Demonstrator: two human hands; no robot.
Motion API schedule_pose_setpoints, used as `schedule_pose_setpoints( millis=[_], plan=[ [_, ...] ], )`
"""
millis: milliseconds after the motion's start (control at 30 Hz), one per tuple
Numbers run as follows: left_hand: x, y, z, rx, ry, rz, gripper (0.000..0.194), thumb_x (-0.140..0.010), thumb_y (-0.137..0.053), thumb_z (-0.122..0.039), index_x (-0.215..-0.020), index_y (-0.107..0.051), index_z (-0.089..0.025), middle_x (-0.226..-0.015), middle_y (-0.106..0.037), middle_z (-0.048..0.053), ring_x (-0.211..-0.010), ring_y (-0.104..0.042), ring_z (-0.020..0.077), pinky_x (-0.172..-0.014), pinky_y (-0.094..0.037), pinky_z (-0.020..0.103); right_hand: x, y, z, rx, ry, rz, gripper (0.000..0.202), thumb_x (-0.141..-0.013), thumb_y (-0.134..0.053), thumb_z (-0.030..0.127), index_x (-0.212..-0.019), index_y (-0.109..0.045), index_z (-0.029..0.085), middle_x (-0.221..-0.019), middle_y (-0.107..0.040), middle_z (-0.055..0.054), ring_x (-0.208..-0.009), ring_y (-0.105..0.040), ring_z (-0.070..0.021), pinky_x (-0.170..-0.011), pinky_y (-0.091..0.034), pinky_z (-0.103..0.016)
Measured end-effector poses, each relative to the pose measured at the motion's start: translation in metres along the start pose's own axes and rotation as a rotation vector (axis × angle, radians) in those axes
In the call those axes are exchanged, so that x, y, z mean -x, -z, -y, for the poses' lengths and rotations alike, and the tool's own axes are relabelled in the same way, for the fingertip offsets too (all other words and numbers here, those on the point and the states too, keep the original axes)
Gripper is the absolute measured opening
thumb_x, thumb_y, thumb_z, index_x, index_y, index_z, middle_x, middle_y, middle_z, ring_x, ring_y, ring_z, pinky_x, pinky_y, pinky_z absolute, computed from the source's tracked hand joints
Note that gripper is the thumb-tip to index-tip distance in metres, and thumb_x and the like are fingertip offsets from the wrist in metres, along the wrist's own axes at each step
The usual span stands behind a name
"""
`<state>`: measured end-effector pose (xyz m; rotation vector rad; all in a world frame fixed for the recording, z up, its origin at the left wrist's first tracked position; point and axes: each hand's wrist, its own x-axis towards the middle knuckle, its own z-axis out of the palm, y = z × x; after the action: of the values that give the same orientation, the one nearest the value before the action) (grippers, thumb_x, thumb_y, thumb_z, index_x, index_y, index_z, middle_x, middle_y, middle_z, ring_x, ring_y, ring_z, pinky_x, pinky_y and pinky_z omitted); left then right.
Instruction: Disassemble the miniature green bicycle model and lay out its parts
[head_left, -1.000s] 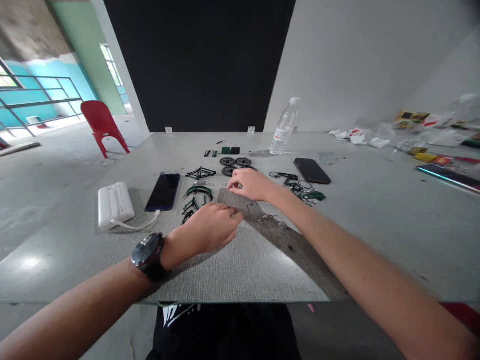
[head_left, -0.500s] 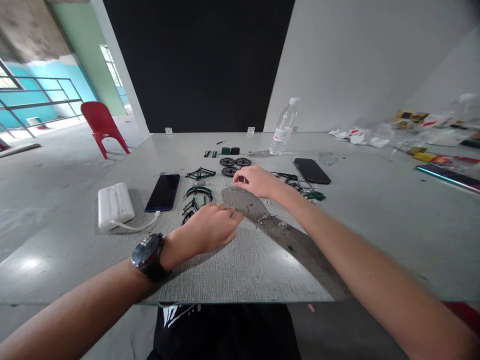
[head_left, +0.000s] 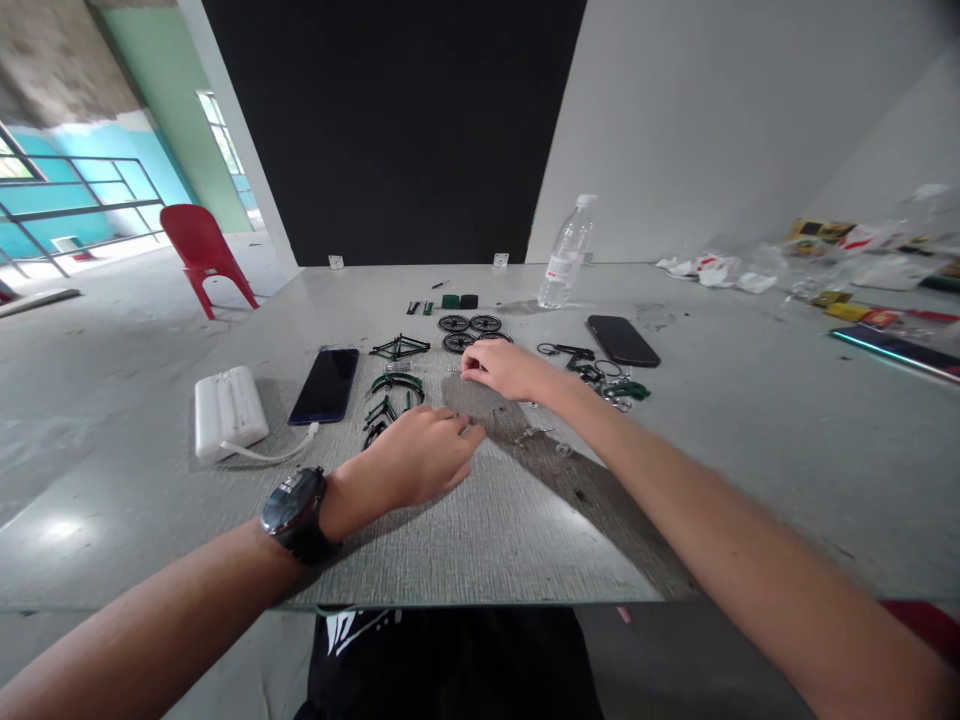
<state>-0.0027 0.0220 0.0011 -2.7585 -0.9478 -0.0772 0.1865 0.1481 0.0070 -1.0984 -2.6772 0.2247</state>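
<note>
1. Resting on the desk (head_left: 750,450), far left: power bank (head_left: 229,410), white, its cable (head_left: 274,458) running to a phone's near edge, presumably to charge it. No brand legible.
2. Watch (head_left: 292,500), black, on the left wrist; dial marks too small to read.
3. Phone (head_left: 325,388), face up, screen dark.
4. Arched parts (head_left: 397,381), green and black, laid together with a frame (head_left: 400,348) just beyond; likely grouped by kind for easy picking.
5. Left hand (head_left: 420,455), low over the desk beside the arched parts, fingers curled and thumb near them; whether anything is pinched, cannot tell.
6. Wheels (head_left: 454,323), four, black, spoked, lying flat in two rows, probably to stop them rolling; one partly behind the right hand.
7. Right hand (head_left: 502,368), at the near side of the wheels, thumb and forefinger drawn close; any small part between them is hidden.
8. Clear bits (head_left: 563,450), scattered near the right forearm.
9. Bottle (head_left: 566,265), upright, capped, set back, perhaps against knocks; label white with red, unreadable.
10. Loose parts (head_left: 636,390), green, black and silver, heaped beside a black handset (head_left: 622,341).
11. Wrappers (head_left: 716,270), far right; printing blurred.
</note>
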Motion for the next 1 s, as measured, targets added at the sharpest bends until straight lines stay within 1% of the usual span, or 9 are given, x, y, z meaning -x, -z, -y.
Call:
schedule_pose_setpoints(
  millis=[167,300,367,433,600,700,800,900,1000],
  plan=[
    [0.0,0.0,0.0,-0.006,0.0,-0.01,0.018,-0.099,-0.042,-0.023,-0.102,-0.058,-0.015,-0.096,-0.068,0.007,-0.087,-0.065,0.0225,-0.076,-0.051,0.037,0.001,0.001,0.002,0.008,-0.018,-0.06,0.014,-0.094,-0.055,0.031,-0.093,-0.064,0.02,-0.098,-0.067,-0.008,-0.083,-0.058,-0.0201,-0.068,-0.039,-0.034],
    [0.0,0.0,0.0,-0.016,0.004,-0.014,0.019,-0.1,-0.04,-0.023,-0.099,-0.058,-0.016,-0.094,-0.068,0.007,-0.086,-0.065,0.0221,-0.075,-0.051,0.037,0.0,-0.006,0.001,0.005,-0.044,0.013,0.012,-0.091,-0.061,0.033,-0.089,-0.061,0.021,-0.098,-0.067,-0.007,-0.083,-0.058,-0.0204,-0.067,-0.039,-0.033],
    [0.0,0.0,0.0,-0.02,0.004,-0.008,0.019,-0.1,-0.04,-0.023,-0.1,-0.058,-0.016,-0.094,-0.068,0.007,-0.087,-0.065,0.0223,-0.076,-0.051,0.037,-0.001,-0.008,-0.002,-0.007,-0.073,0.061,0.014,-0.091,-0.061,0.033,-0.084,-0.059,0.021,-0.096,-0.067,-0.008,-0.083,-0.059,-0.0209,-0.068,-0.04,-0.034],
    [0.0,0.0,0.0,-0.022,0.001,-0.002,0.019,-0.1,-0.041,-0.023,-0.099,-0.058,-0.016,-0.095,-0.069,0.007,-0.088,-0.066,0.0224,-0.078,-0.051,0.037,-0.001,-0.009,-0.005,-0.022,-0.085,0.074,0.015,-0.092,-0.06,0.033,-0.083,-0.057,0.021,-0.096,-0.067,-0.008,-0.082,-0.059,-0.021,-0.068,-0.04,-0.035],
    [0.0,0.0,-0.001,-0.014,0.006,-0.01,0.018,-0.1,-0.042,-0.024,-0.101,-0.058,-0.015,-0.096,-0.068,0.007,-0.088,-0.066,0.022,-0.078,-0.051,0.037,-0.001,-0.004,-0.006,-0.023,-0.097,-0.018,0.012,-0.097,-0.051,0.029,-0.09,-0.055,0.021,-0.089,-0.067,-0.008,-0.075,-0.058,-0.0195,-0.066,-0.039,-0.035],
    [0.0,0.0,0.0,-0.011,0.007,-0.006,0.018,-0.1,-0.042,-0.023,-0.102,-0.058,-0.015,-0.097,-0.068,0.007,-0.088,-0.066,0.0223,-0.078,-0.051,0.037,-0.002,-0.003,-0.005,-0.046,-0.073,-0.057,0.008,-0.094,-0.054,0.025,-0.097,-0.06,0.02,-0.091,-0.069,-0.008,-0.078,-0.06,-0.0192,-0.068,-0.04,-0.034],
    [0.0,-0.002,0.0,-0.009,0.008,-0.004,0.02,-0.1,-0.04,-0.023,-0.103,-0.058,-0.016,-0.098,-0.068,0.007,-0.089,-0.066,0.0223,-0.08,-0.051,0.038,-0.004,-0.002,-0.004,-0.086,-0.056,-0.055,0.015,-0.092,-0.056,0.022,-0.101,-0.068,0.019,-0.095,-0.072,-0.009,-0.082,-0.063,-0.0194,-0.072,-0.042,-0.035],
    [0.0,-0.003,0.001,-0.008,0.001,-0.008,0.02,-0.101,-0.04,-0.024,-0.104,-0.058,-0.016,-0.099,-0.068,0.007,-0.091,-0.066,0.0222,-0.081,-0.051,0.037,-0.005,0.0,-0.005,-0.098,-0.023,-0.013,0.02,-0.092,-0.054,0.02,-0.095,-0.074,0.02,-0.094,-0.074,-0.008,-0.084,-0.064,-0.019,-0.075,-0.043,-0.035],
    [0.0,-0.003,0.001,-0.003,-0.003,-0.013,0.02,-0.101,-0.041,-0.024,-0.104,-0.058,-0.015,-0.099,-0.068,0.008,-0.091,-0.065,0.0223,-0.081,-0.051,0.037,-0.005,0.001,-0.005,-0.084,-0.008,-0.027,0.022,-0.09,-0.054,0.018,-0.092,-0.076,0.02,-0.095,-0.075,-0.007,-0.086,-0.065,-0.0189,-0.077,-0.044,-0.035]
  ],
)
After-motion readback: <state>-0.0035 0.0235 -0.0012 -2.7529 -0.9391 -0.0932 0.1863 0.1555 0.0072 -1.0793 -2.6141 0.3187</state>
